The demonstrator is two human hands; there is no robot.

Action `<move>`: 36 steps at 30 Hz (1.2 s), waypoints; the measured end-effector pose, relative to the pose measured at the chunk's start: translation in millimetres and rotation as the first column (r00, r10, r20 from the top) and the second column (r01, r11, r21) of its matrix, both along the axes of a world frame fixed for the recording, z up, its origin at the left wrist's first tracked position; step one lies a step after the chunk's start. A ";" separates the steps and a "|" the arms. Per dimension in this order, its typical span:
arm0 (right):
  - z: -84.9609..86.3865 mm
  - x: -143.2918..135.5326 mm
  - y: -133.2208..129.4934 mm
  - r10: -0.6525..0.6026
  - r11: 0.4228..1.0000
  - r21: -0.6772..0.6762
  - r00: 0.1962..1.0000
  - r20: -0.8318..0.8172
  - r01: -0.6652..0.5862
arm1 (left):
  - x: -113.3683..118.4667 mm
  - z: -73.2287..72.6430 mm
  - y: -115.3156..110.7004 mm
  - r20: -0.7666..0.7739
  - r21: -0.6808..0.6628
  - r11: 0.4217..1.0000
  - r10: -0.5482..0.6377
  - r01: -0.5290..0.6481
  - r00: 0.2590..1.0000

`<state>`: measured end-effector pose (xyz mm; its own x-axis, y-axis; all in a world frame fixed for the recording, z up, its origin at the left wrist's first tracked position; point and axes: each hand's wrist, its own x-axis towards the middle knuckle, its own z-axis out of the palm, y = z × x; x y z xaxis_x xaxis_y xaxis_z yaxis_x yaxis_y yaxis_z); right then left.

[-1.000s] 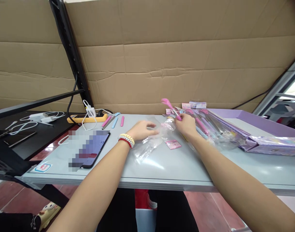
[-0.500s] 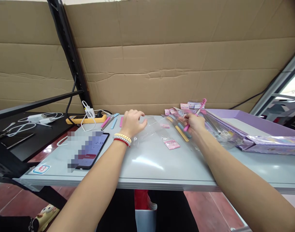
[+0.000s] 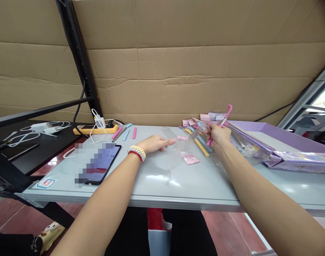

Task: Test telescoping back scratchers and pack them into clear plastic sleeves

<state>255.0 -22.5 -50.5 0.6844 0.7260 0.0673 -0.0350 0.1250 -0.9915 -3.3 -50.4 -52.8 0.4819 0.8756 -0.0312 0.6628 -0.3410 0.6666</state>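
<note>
My right hand (image 3: pixel 219 136) hides the pink stick's (image 3: pixel 228 111) middle. The phone (image 3: pixel 106 164) is partly blurred out. My view's right edge cuts off the purple box (image 3: pixel 301 161). I can't read the tiny pink card (image 3: pixel 190 159).

The left wrist (image 3: pixel 144 145) bears a braided cream-yellow and pale-grey band (image 3: pixel 137 149); a red cord (image 3: pixel 136 154) adjoins the band, elbow side. Both forearms (image 3: pixel 114 193) are unsleeved. Black trousers (image 3: pixel 189 231) show below the band.

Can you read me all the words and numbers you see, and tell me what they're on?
"2:34" on the smartphone; anything before it is pixelated.
Sticker on the table's corner: too blurred to read.
Nearest pink card: print too small to read.
Purple box: no readable words.
</note>
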 end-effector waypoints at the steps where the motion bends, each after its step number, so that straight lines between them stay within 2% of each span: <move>1: -1.1 0.9 0.1 -0.017 1.000 -0.007 0.998 0.057 0.018 | 0.0 0.6 0.0 0.030 -0.037 0.999 -0.004 0.005 1.000; 6: -5.0 3.8 -0.1 -0.094 0.996 0.027 0.940 0.327 0.090 | 0.1 3.7 -1.8 0.042 -0.094 0.989 -0.106 0.110 0.993; 8: -4.5 1.8 -0.8 -0.071 0.997 0.039 0.935 0.347 0.061 | 0.6 3.6 -2.0 0.009 -0.108 0.983 -0.147 0.148 0.989; 10: -2.5 -2.4 -2.6 -0.010 0.998 0.054 0.945 0.326 -0.009 | 0.9 2.8 -1.0 0.010 -0.150 0.979 -0.137 0.137 0.990; 12: 0.2 -7.6 -5.4 0.052 0.994 0.073 0.955 0.293 -0.077 | 1.1 1.6 1.6 0.090 -0.200 0.975 -0.080 0.097 0.993; 14: 2.2 -12.3 -8.6 0.091 0.990 0.076 0.950 0.298 -0.118 | 1.2 0.3 5.5 0.245 -0.237 0.971 0.044 0.016 0.968; 18: 1.7 -17.2 -13.5 0.167 0.980 0.032 0.892 0.420 -0.198 | 1.8 -2.6 13.7 0.512 -0.280 0.942 0.311 -0.187 0.800; 20: -1.0 -18.3 -15.3 0.235 0.961 0.001 0.822 0.519 -0.276 | 2.0 -3.8 16.2 0.595 -0.295 0.926 0.370 -0.234 0.713; 24: -7.8 -22.6 -19.6 0.354 0.894 -0.080 0.584 0.730 -0.442 | 2.1 -4.4 17.6 0.711 -0.318 0.893 0.446 -0.318 0.543; 26: -10.5 -26.6 -22.0 0.399 0.850 -0.126 0.470 0.787 -0.511 | 2.6 -3.9 18.2 0.744 -0.324 0.866 0.482 -0.382 0.462; 28: -12.3 -31.9 -24.2 0.429 0.815 -0.170 0.380 0.819 -0.554 | 3.8 -3.6 18.9 0.759 -0.316 0.842 0.501 -0.437 0.415; 30: -13.3 -38.5 -26.2 0.446 0.796 -0.196 0.336 0.829 -0.573 | 6.1 -3.7 19.1 0.766 -0.305 0.845 0.492 -0.440 0.415; 31: -13.7 -42.1 -27.3 0.456 0.791 -0.200 0.339 0.823 -0.579 | 7.7 -4.0 18.7 0.768 -0.303 0.858 0.477 -0.415 0.426; 36: -17.2 -57.3 -31.1 0.550 0.762 -0.194 0.458 0.698 -0.618 | 20.1 -6.8 12.7 0.780 -0.263 0.936 0.348 -0.233 0.520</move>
